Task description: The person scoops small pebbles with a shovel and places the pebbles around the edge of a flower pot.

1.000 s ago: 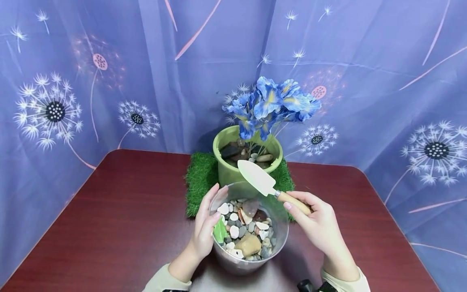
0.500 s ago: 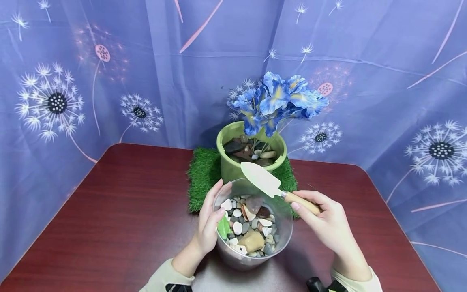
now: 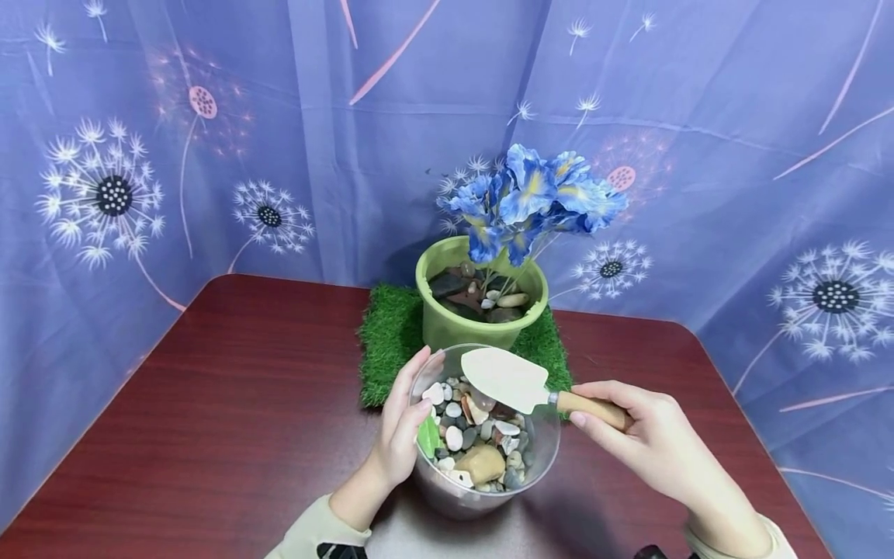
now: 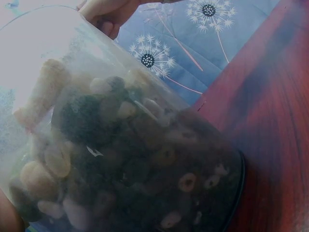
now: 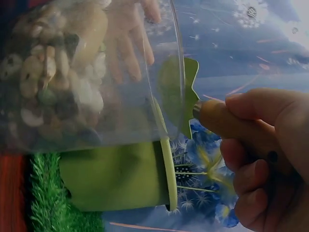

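Though apart, hands — left [image 3: 396, 435] spread against bucket [image 3: 462, 506], right [image 3: 646, 435] round trowel [image 3: 506, 379].

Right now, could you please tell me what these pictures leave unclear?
Head: some small grey-and-white pebbles, hidden by the pointed white trowel blade.
Left wrist: pebble outlines, blurred by the hazy transparent plastic bucket.
Right wrist: the bucket's base, cut off by the left edge.

No legible txt, nos. or signs.
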### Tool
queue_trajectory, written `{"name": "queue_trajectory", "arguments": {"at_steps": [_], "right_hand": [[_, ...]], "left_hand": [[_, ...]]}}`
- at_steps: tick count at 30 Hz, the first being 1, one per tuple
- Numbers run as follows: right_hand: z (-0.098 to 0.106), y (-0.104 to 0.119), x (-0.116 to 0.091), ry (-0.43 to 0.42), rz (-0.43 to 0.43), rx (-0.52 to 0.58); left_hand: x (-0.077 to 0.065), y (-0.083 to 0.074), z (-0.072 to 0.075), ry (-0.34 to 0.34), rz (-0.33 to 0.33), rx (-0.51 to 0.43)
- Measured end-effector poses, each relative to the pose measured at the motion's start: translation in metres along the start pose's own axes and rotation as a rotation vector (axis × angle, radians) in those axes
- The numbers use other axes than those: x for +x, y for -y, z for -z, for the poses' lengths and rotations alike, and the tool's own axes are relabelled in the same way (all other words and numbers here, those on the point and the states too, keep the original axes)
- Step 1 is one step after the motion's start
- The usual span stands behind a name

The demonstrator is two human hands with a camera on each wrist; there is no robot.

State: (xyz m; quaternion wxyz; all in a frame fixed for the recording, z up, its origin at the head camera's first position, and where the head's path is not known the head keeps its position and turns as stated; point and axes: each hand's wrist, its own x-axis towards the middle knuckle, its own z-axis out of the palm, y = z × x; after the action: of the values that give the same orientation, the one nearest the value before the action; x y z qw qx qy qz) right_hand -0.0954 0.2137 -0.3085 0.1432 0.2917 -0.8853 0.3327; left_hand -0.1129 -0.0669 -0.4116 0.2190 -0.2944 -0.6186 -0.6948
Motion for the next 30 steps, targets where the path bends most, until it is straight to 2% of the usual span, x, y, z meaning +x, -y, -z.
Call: {"name": "queue_trajectory", "arguments": {"at_steps": [7, 12, 20, 26, 30], "right_hand": [[0.01, 0.007, 0.005, 0.096, 0.101, -0.07], [0.02, 0.014, 0.013, 0.147, 0.173, -0.175], [0.032, 0.027, 0.025, 0.191, 0.195, -0.383], [0.038, 0.038, 0.03, 0.222, 0.21, -0.492], [0.041, 0.048, 0.033, 0.235, 0.206, -0.557]], "left_hand": [[-0.003, 0.0, 0.0, -0.001, 0.008, -0.003], [-0.004, 0.0, -0.001, -0.01, 0.023, -0.022], [-0.002, 0.003, -0.002, -0.008, 0.006, -0.034], [-0.001, 0.0, -0.002, -0.003, 0.025, -0.044], [0.0, 0.0, -0.001, -0.003, 0.005, -0.02]]}}
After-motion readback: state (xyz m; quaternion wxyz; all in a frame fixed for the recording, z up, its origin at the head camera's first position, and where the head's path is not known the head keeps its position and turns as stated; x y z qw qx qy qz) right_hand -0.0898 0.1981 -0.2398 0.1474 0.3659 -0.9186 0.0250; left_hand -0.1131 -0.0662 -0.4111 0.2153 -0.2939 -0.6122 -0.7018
